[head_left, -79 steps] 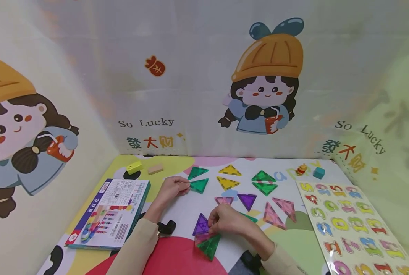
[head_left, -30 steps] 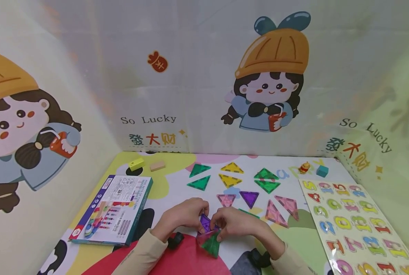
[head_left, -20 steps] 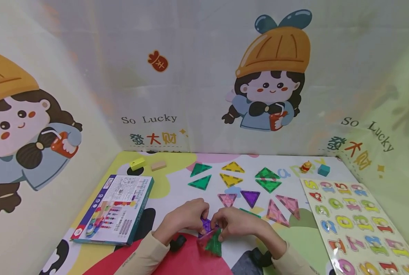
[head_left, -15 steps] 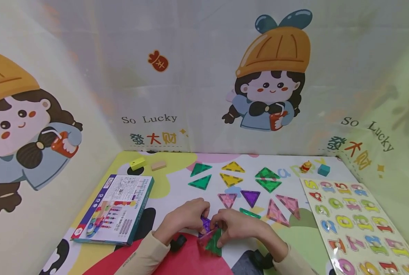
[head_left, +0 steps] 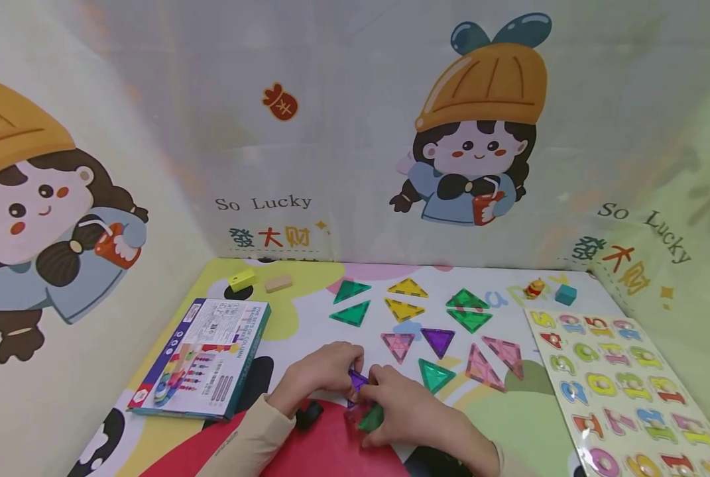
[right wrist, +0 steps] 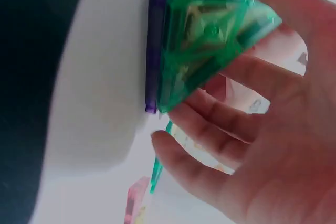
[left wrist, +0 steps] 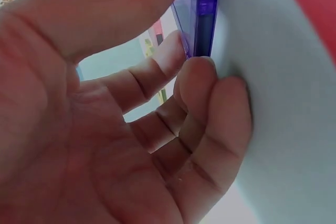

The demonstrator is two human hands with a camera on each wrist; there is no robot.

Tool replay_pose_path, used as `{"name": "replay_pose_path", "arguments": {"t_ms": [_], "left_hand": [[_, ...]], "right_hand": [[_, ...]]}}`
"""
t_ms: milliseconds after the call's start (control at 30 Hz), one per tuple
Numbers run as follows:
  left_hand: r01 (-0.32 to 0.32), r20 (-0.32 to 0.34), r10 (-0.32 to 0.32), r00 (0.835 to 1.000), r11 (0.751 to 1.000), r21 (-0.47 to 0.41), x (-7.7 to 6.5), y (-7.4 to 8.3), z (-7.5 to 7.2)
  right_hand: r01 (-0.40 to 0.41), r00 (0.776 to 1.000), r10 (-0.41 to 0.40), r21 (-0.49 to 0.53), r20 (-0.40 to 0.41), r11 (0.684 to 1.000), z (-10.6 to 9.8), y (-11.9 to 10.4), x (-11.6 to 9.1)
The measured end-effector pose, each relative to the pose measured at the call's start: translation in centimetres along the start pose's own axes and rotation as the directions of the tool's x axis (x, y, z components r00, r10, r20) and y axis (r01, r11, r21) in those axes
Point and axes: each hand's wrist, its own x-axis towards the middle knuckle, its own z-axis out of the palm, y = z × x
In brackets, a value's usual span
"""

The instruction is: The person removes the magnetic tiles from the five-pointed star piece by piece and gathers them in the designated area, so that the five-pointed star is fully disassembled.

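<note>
Likely for steadiness, the left hand (head_left: 323, 368) pinched a purple tile (left wrist: 202, 17); the right hand (head_left: 407, 409) beside it gripped a green tile (right wrist: 207, 32).

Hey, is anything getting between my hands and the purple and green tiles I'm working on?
Nothing visible is. Your left hand holds the purple tile directly, and your right hand grips the green tile. The nearest loose green triangle lies beyond your right hand, apart from both tiles.
</note>
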Motion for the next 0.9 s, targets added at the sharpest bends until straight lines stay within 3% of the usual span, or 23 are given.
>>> {"name": "replay_pose_path", "arguments": {"t_ms": [167,300,467,700,900], "left_hand": [[0.0,-0.007,0.0,1.0,1.0,-0.001,0.0,0.0,0.2],[0.017,-0.008,-0.017,1.0,1.0,-0.002,-0.1,-0.1,0.3],[0.016,-0.015,-0.016,1.0,1.0,-0.006,-0.1,-0.2,0.4],[-0.023,-0.034,0.024,0.999,1.0,0.012,-0.1,0.0,0.1],[-0.059,0.044,0.057,0.997,0.997,0.056,-0.7,0.3,-0.2]], "right_hand": [[0.07,0.984,-0.11,-0.27,-0.137,0.96,1.3,-1.2,-0.8],[0.061,0.969,-0.142,-0.357,-0.204,0.932,2.0,-1.8,-0.9],[0.048,0.978,-0.114,-0.347,-0.172,0.937,1.8,-1.8,-0.8],[0.023,0.998,-0.037,-0.233,-0.055,0.972,1.1,-1.3,-1.2],[0.029,0.998,-0.04,-0.2,-0.054,0.979,0.9,-1.0,-1.3]]}}
